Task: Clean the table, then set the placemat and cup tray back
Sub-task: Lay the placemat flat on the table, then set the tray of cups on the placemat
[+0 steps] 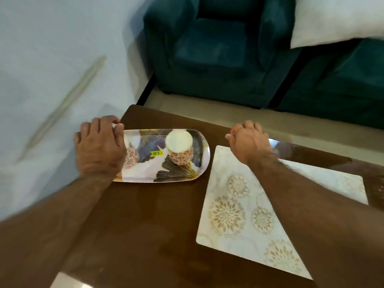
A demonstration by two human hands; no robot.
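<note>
Left hand (99,148) has a curled grip on the tray (145,175) end, cup (179,146) upside down on it. Right hand (249,142), curled, appears empty above the placemat (234,215). Advise sliding the tray level across the surface (145,235).

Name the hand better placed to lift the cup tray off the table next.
Left. The left hand already grips the cup tray by its left end; the right hand hovers curled over the placemat, away from the tray.

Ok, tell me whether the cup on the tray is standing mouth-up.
No. The cup sits upside down on the tray, its flat base facing up, while the left hand grips the tray's end.
</note>
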